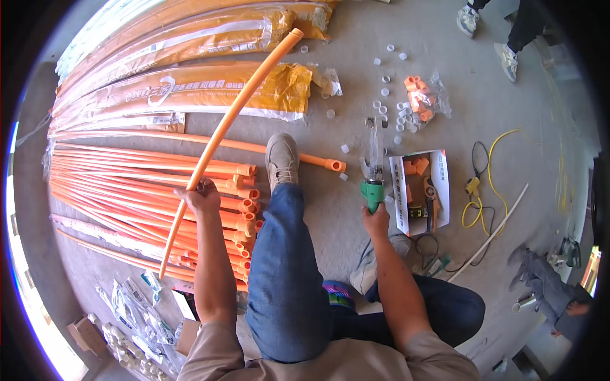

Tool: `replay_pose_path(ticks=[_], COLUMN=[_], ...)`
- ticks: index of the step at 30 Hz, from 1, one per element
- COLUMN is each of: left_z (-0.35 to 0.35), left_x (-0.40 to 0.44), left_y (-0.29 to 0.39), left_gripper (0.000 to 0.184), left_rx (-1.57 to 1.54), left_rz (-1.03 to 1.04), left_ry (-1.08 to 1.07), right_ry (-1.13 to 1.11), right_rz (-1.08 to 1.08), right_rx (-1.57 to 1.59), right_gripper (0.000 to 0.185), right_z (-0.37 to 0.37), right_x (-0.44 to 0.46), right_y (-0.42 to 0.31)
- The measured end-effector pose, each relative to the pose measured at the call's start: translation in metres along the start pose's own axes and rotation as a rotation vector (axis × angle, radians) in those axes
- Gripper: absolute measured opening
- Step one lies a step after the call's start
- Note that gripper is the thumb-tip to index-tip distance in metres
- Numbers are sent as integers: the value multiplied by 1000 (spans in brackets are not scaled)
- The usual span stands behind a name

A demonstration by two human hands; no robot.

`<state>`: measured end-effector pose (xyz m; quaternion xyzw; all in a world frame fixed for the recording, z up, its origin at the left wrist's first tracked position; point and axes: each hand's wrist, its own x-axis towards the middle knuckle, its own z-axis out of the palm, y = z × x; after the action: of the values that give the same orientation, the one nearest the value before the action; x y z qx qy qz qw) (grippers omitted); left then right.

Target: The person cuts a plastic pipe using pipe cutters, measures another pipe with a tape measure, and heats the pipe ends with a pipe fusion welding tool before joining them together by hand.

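Note:
My left hand (203,198) is closed around a long orange pipe (238,105), which slants up and away from me with a socket at its far end. Beneath it lies a pile of similar orange pipes (127,174) with sockets at their near ends. In my right hand (376,222) is the green handle of a pipe welder (373,171), its long metal plate pointing away from me. Just right of that hand stands a white cardboard box (400,203) holding orange fittings (416,166) and an orange-handled cutter (431,197).
Wrapped pipe bundles (184,86) lie at the upper left. White rings (401,114) and bagged orange fittings (419,98) are scattered ahead. A yellow cable (492,171) and a thin white pipe (495,232) lie right. Another person's shoes (507,62) show at the upper right.

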<state>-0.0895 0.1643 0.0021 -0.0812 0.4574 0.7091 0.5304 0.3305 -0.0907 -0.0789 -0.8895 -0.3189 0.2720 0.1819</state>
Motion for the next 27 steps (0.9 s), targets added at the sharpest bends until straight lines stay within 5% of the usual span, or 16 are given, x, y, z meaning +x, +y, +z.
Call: replay_pose_path(ticks=[27], left_z=[17], left_x=[-68], left_y=[22], left_gripper=[72], left_rx=[209], left_rz=[98], left_ry=[-93], right_ry=[21], right_rz=[-45], right_rx=[93], right_gripper=[45], right_z=[-18], right_x=[-5], right_y=[-17])
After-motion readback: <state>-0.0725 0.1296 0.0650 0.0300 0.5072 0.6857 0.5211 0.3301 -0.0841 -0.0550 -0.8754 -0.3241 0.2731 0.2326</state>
